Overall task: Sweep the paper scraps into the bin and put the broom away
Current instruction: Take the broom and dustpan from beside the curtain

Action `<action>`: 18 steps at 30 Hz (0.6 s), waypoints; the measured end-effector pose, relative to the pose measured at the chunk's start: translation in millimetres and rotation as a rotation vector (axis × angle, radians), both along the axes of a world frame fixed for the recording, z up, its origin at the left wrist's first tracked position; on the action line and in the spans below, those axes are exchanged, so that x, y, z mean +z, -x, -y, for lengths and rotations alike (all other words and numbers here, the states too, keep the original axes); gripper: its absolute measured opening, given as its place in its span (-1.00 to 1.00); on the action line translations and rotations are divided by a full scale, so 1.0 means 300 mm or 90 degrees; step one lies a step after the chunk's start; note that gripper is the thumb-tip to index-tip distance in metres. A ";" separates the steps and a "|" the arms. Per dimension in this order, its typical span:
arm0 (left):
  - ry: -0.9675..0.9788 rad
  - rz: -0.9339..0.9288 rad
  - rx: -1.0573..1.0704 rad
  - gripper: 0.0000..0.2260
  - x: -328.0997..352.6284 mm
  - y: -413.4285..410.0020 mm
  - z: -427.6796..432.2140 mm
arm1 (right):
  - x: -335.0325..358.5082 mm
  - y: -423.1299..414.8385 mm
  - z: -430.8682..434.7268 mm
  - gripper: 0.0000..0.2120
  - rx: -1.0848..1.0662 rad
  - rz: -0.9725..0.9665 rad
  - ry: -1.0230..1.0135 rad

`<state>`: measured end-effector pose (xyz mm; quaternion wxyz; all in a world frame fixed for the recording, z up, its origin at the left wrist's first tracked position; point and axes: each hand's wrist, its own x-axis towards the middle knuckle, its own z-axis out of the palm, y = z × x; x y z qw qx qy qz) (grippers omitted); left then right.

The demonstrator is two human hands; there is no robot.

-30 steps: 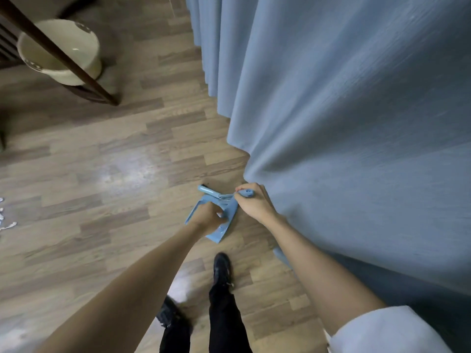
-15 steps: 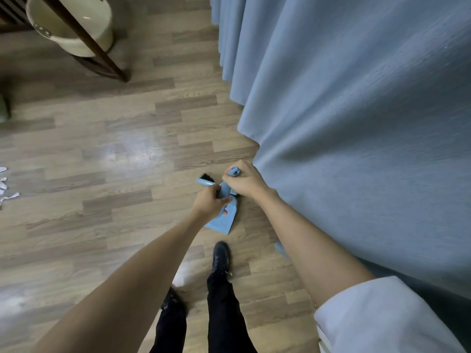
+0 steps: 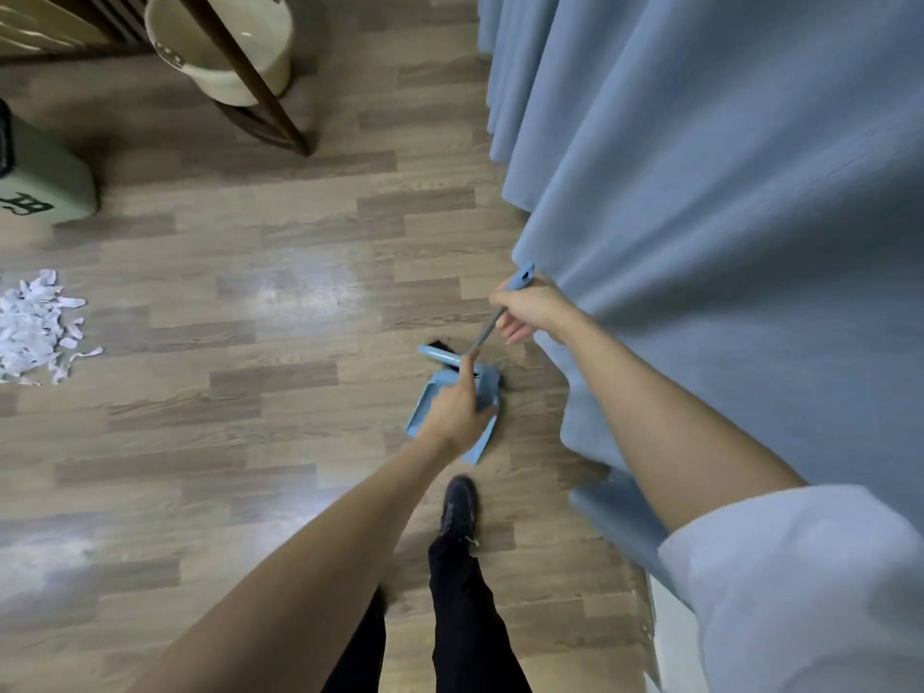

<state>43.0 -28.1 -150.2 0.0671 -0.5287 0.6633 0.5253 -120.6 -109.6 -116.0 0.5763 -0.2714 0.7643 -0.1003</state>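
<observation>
A blue broom stands next to the curtain, and my right hand is closed around its handle near the top end. Its blue head with dark bristles sits low by the floor. My left hand grips the blue dustpan, which rests on the wooden floor just under the broom head. A heap of white paper scraps lies on the floor at the far left. A pale green bin with dark lettering stands at the left edge, above the scraps.
A blue curtain fills the right side, right against my right arm. A cream bucket sits under a dark wooden frame at the top. My black shoe and legs are below the dustpan.
My right hand has risen along the broom handle, pulling it up away from the dustpan. The view has shifted, bringing the scrap heap and bin into sight at the left.
</observation>
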 end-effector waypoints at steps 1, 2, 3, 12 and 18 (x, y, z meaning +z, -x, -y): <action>0.015 -0.001 -0.025 -0.32 0.017 -0.032 0.026 | 0.024 -0.033 -0.009 -0.72 -0.016 0.022 0.009; 0.040 -0.001 -0.052 -0.32 0.030 -0.074 0.048 | 0.049 -0.063 -0.015 -0.74 -0.027 0.047 0.024; 0.059 0.013 -0.068 -0.38 0.048 -0.119 0.065 | 0.087 -0.091 -0.017 -0.73 -0.040 0.085 0.040; 0.200 0.155 -0.106 -0.72 0.333 -0.523 0.166 | 0.411 -0.394 0.088 -0.50 -0.055 0.196 0.002; 0.279 0.298 -0.060 -0.72 0.463 -0.766 0.170 | 0.563 -0.667 0.157 -0.84 0.011 0.203 -0.028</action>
